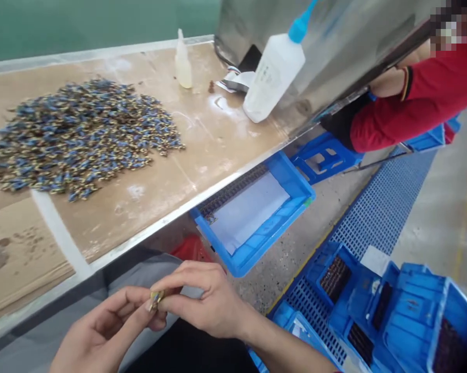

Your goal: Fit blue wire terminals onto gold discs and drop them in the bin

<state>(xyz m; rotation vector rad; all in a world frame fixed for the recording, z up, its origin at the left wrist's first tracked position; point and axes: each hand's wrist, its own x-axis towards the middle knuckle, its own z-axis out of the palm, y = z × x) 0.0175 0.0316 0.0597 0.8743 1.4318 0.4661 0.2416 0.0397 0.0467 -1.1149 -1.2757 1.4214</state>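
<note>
Between the fingertips of both hands is a small yellowish-and-blue metallic part (155,298), partly covered by the fingers. My left hand (112,321) pinches it from the left, thumb against forefinger. From the right, my right hand (206,298) grips the same part with thumb and forefinger. Both hands are above my lap, in front of the table edge. A large heap of small blue, yellow and brown parts (85,134) spreads over the cardboard-covered table (151,212) beyond the left hand.
A white bottle with a blue nozzle (274,77) and a small clear bottle (183,65) stand on the table. Below its edge sits a blue crate (272,228) with paper inside. More blue bins (412,311) are at lower right. A person's red sleeve (408,109) is at right.
</note>
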